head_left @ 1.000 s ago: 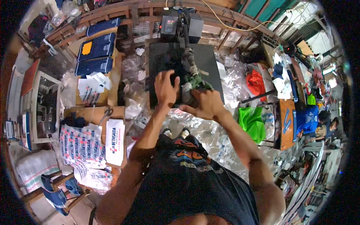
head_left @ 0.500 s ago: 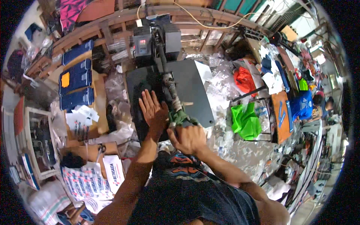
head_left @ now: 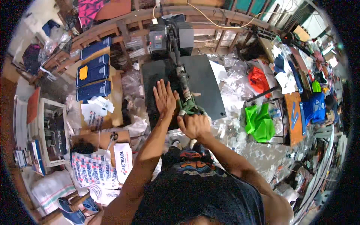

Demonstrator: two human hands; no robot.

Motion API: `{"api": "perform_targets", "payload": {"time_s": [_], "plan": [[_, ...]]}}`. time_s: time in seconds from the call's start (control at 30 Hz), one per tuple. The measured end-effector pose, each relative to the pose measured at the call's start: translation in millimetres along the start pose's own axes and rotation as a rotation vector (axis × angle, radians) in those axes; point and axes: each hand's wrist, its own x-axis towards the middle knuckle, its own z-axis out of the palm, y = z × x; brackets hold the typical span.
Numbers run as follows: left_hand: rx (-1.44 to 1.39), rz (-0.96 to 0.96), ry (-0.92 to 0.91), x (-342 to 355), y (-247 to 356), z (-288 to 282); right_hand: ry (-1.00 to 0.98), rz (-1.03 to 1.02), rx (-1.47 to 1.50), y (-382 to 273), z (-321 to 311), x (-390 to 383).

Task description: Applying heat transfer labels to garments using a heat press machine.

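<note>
In front of me stands a heat press with a flat dark plate (head_left: 206,84) and a long metal lever (head_left: 181,73) running over its middle. The lever's near end is a handle (head_left: 190,107) wrapped in green cloth. My right hand (head_left: 197,126) is closed round the near end of this handle. My left hand (head_left: 165,101) lies with straight fingers, palm down, on the left part of the plate; whether dark cloth lies under it I cannot tell. Behind the plate sits a grey control box (head_left: 158,38) with a small display.
Folded navy garments (head_left: 93,71) with an orange patch lie on cardboard to the left. Scissors (head_left: 111,139) and printed white sheets (head_left: 93,168) lie nearer. On the right are a bright green cloth (head_left: 259,123), a red bundle (head_left: 258,80) and an orange board (head_left: 293,118). Plastic scraps (head_left: 234,93) litter the floor.
The whole view has shifted, so the scene sits farther right in the picture. Both hands keep their places, the left on the plate and the right on the handle.
</note>
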Motion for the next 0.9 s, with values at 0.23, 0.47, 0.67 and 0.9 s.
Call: {"api": "perform_targets", "payload": {"time_s": [0.23, 0.47, 0.67, 0.9], "plan": [[-0.05, 0.064, -0.067, -3, -17, -14, -0.128, -0.014, 0.038, -2, -1, 0], [-0.048, 0.143, -0.169, -4, -20, -19, -0.047, -0.073, 0.005, 1, -5, -10], [0.011, 0.163, -0.23, -18, -20, -17, -0.063, -0.08, -0.029, 6, 1, -5], [0.003, 0.154, -0.23, -37, -21, -25, -0.068, -0.106, -0.004, 2, -7, -13]]}}
